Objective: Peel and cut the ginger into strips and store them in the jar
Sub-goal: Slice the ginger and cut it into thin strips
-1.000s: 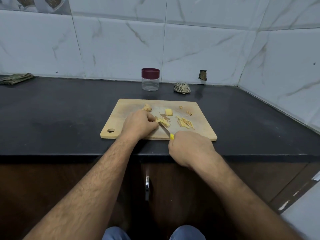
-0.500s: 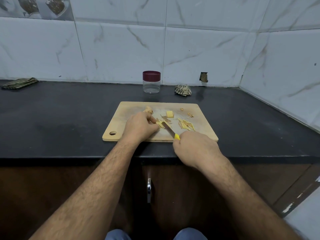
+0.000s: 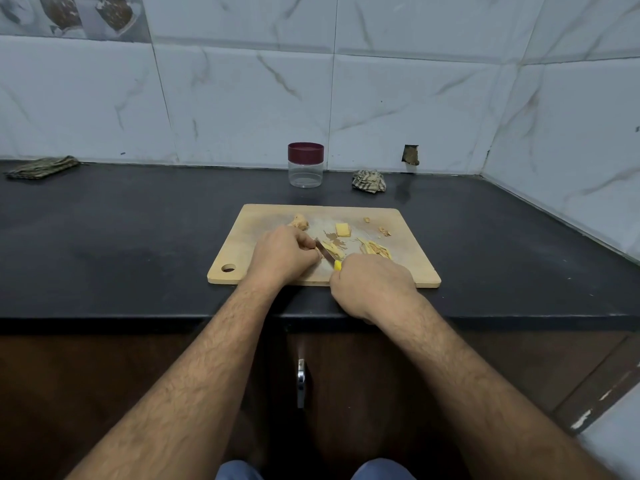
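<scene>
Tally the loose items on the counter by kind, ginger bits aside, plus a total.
Jar with maroon lid: 1
Cutting board: 1
Knife with yellow handle: 1
Crumpled cloths: 2, one far left, one right of the jar
Total: 5
</scene>
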{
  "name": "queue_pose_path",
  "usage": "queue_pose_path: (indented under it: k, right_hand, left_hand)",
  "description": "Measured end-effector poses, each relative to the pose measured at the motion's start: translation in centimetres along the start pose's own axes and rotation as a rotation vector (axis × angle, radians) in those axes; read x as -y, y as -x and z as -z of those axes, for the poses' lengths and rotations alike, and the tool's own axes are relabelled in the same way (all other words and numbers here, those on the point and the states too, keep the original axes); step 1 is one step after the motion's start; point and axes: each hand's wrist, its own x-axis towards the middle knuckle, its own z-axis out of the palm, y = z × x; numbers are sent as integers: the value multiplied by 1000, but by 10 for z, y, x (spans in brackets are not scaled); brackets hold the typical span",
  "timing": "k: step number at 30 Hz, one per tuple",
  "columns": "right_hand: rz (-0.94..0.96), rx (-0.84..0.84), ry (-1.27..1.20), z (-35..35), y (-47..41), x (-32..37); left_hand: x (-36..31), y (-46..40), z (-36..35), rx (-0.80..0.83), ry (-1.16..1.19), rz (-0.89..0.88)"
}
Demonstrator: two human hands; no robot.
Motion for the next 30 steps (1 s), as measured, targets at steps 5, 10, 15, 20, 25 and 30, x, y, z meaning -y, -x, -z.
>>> queue_pose_path:
  k: [5, 10, 15, 20, 25, 30]
  right_hand:
    - [14, 34, 24, 4, -4, 3]
    - [19, 38, 40, 3, -2, -2]
    - [4, 15, 59, -9, 11, -17]
    - [23, -21, 37, -13, 19, -26]
    - [24, -39, -12, -14, 20, -30]
    - [32, -26, -78, -9, 13, -29]
  left_hand:
    - [0, -1, 0, 2, 0, 6]
    - [-1, 0, 0, 8, 5, 4]
    - [-2, -1, 3, 38, -4, 9]
    - [-3, -10, 8, 90, 43, 36]
    - [-7, -16, 6, 70, 64, 132]
    - [-11, -15, 5, 48, 88, 183]
